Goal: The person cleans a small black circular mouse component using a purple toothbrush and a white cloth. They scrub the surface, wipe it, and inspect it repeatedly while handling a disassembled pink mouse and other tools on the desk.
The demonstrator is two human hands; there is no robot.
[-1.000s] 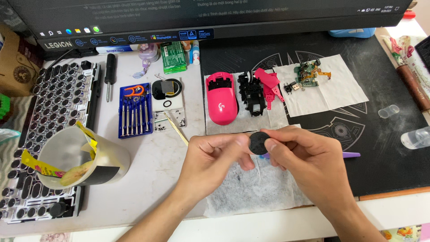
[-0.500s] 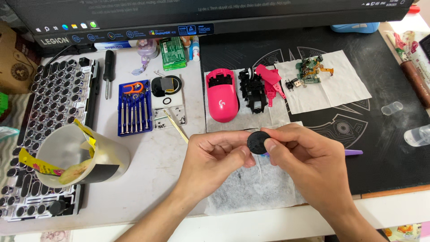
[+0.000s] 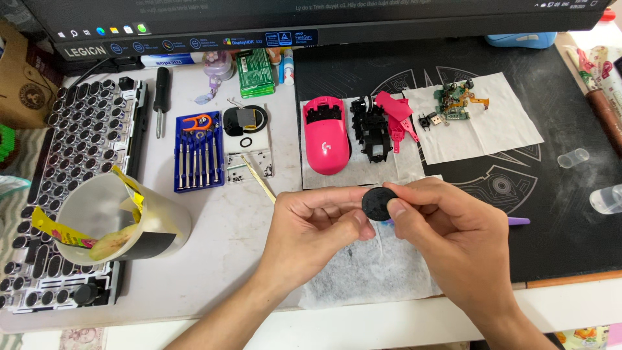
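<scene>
Head view: your left hand (image 3: 317, 233) and right hand (image 3: 447, 236) both pinch a small black disc (image 3: 378, 203) between fingertips, held above a grey tissue (image 3: 369, 272) at the desk's front edge. Just behind sits the pink mouse shell (image 3: 326, 135); a blue screwdriver set (image 3: 199, 152) lies farther left.

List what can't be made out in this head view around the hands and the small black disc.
- Black disc: its lower edge and back are covered by the fingertips of the left hand and right hand.
- Purple item: only its tip shows past the right hand.
- Green circuit board: parts too small to tell apart.
- Tissue under the hands: partly hidden by both hands.
- Clear bottle: cut off by the right edge.
</scene>
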